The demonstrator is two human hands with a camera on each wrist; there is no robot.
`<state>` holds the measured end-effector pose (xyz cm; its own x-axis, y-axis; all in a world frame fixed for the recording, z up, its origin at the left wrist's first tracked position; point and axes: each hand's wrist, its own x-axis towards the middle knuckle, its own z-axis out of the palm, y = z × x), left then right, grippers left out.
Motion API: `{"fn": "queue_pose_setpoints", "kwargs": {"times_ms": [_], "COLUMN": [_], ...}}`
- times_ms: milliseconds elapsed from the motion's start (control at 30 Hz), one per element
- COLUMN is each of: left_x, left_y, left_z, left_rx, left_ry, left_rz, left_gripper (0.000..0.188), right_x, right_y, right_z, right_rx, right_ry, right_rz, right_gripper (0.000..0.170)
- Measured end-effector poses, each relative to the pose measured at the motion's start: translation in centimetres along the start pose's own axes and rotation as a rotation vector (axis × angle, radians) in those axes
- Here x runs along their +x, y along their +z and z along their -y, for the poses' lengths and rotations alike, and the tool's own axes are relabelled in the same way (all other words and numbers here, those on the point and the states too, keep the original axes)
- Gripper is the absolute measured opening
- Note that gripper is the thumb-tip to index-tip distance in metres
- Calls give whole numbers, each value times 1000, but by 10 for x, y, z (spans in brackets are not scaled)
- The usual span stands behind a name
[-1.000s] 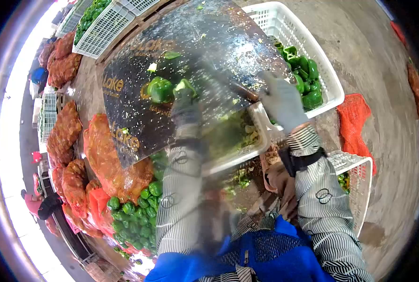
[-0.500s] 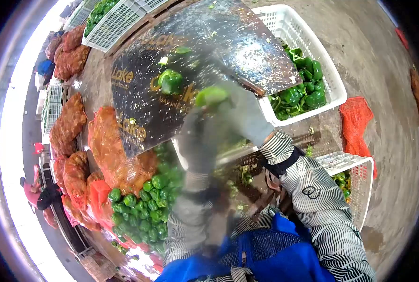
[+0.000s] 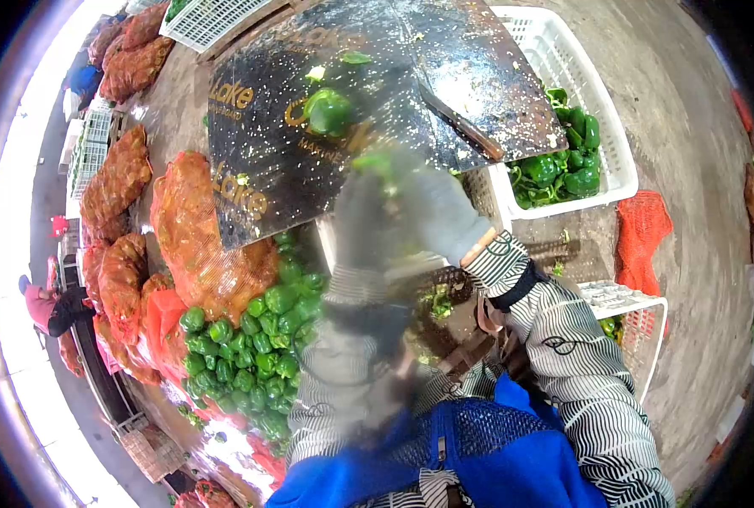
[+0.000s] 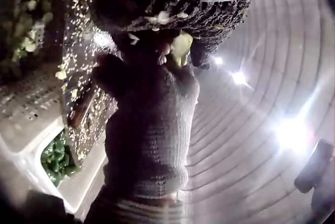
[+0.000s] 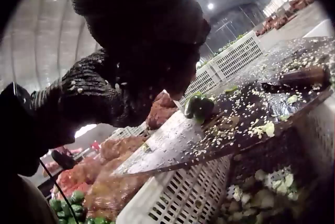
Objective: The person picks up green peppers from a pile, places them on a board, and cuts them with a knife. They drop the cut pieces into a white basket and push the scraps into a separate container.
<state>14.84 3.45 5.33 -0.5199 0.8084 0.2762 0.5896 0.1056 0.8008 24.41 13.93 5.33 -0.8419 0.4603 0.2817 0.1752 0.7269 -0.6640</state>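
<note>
Desk: a dark board [image 3: 279, 190] lettered "Lake", strewn with pale seeds, tilted across the upper middle of the head view.
Sack: an orange mesh sack [image 3: 212, 237], bulging, on the floor to the left of the desk.
Crate: a white slatted crate [image 3: 582, 72] at the desk's right edge, with cut green peppers [image 3: 555, 173] in its near end.
Scrap crate: a second white crate [image 5: 183, 190], below the desk's near edge, with pale green scraps inside.
Heap: many green peppers [image 3: 245, 356] beside the sack.
Hands: gloved and close together at the desk's near edge. The left hand [image 3: 364, 224] holds the cut pepper in its fingers; the right hand [image 3: 449, 216] is right beside it, but blur hides whether it grips.
Knife: lying on the desk, handle [image 3: 478, 138] toward the person, apart from both hands.
Whole pepper: one green pepper [image 3: 328, 113] on the desk, beyond the hands.
Cut pepper: a blurred green piece [image 3: 372, 162] between the hands. It should be light, crisp and fairly stiff, liable to snap if squeezed, with slick skin; the outer wall probably gives the surest hold.
</note>
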Motion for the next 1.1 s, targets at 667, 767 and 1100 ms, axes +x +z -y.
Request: {"fn": "queue_pose_setpoints", "kwargs": {"times_ms": [667,767,1100], "left_x": [21,20,83], "left_y": [26,28,-9], "left_z": [-26,-34,33], "left_rx": [-398,-789,485], "left_ry": [-396,-362,-383], "left_rz": [207,89,105], "left_gripper": [24,24,75], "right_x": [3,-1,-38], "right_y": [-49,-51,-151], "right_z": [-12,-7,-122], "right_rx": [43,12,-522], "right_ry": [303,262,703], "right_rz": [37,85,-432], "right_gripper": [32,28,51]}}
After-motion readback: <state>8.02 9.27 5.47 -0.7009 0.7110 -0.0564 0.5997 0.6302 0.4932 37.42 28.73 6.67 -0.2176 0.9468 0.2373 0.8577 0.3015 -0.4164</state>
